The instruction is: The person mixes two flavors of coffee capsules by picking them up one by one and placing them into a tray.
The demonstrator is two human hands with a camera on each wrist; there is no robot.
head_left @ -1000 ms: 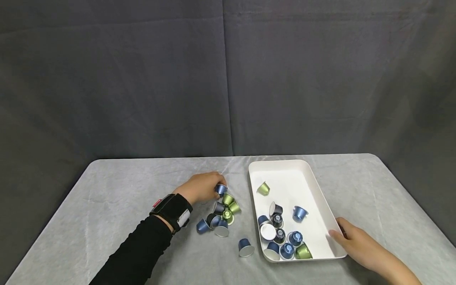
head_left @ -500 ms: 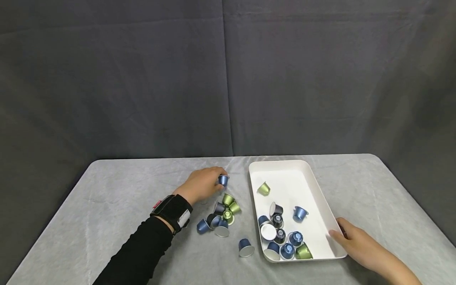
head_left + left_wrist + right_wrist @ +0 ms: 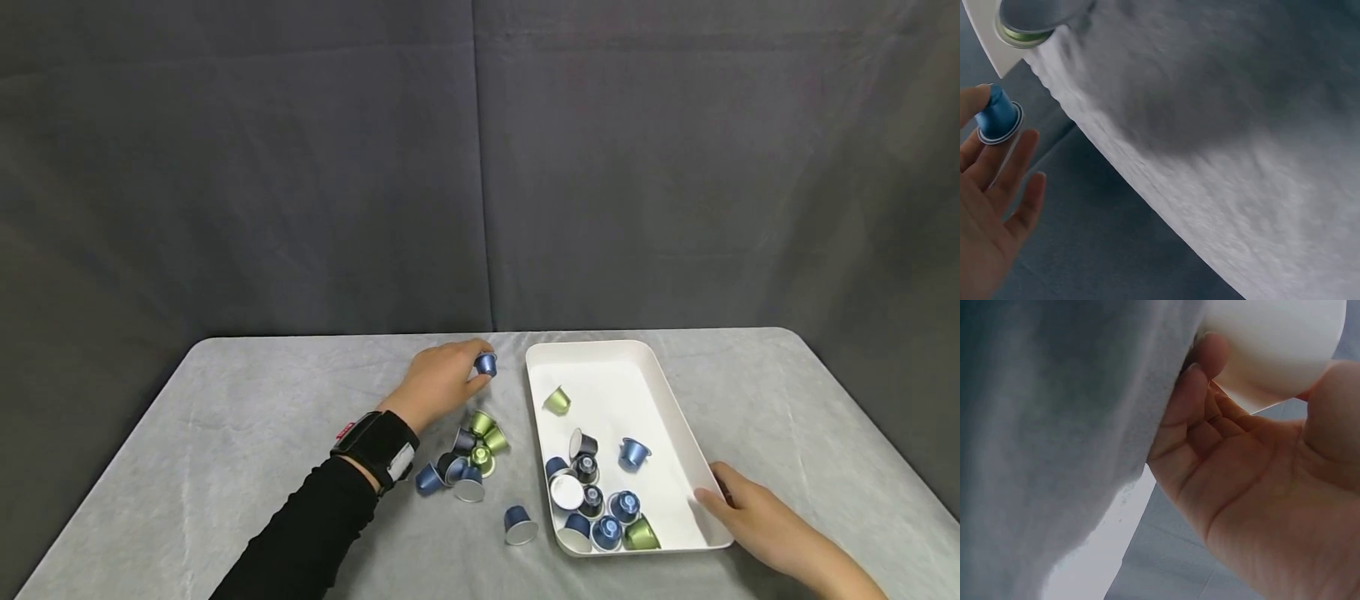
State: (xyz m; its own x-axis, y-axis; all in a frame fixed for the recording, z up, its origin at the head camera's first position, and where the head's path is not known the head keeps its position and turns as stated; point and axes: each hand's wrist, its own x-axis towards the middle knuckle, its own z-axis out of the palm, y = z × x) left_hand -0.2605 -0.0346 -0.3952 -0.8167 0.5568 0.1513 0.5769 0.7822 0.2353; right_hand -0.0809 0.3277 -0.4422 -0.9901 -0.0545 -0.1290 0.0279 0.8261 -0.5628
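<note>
My left hand (image 3: 437, 382) pinches a blue coffee capsule (image 3: 486, 364) between thumb and fingers, beyond the loose pile and left of the white tray. In the left wrist view the thumb lies against this blue capsule (image 3: 999, 115), with its silver rim facing the fingers. My right hand (image 3: 761, 515) grips the white tray (image 3: 678, 508) at its near right side, thumb over the rim. The right wrist view has the fingers curled against the tray wall (image 3: 1272, 350). Inside the tray, blue, dark and green capsules cluster at the near left; a green capsule (image 3: 557, 401) and a blue capsule (image 3: 634, 454) lie apart.
Several capsules lie heaped left of the tray, among them a green capsule (image 3: 482, 422) and a blue capsule (image 3: 429, 480). One more blue capsule (image 3: 519, 523) lies alone near the tray's near left corner. A grey cloth (image 3: 247, 433) covers the table.
My left hand has lifted the blue capsule away from the pile and moved it farther back and to the right. The right hand keeps its hold on the tray.
</note>
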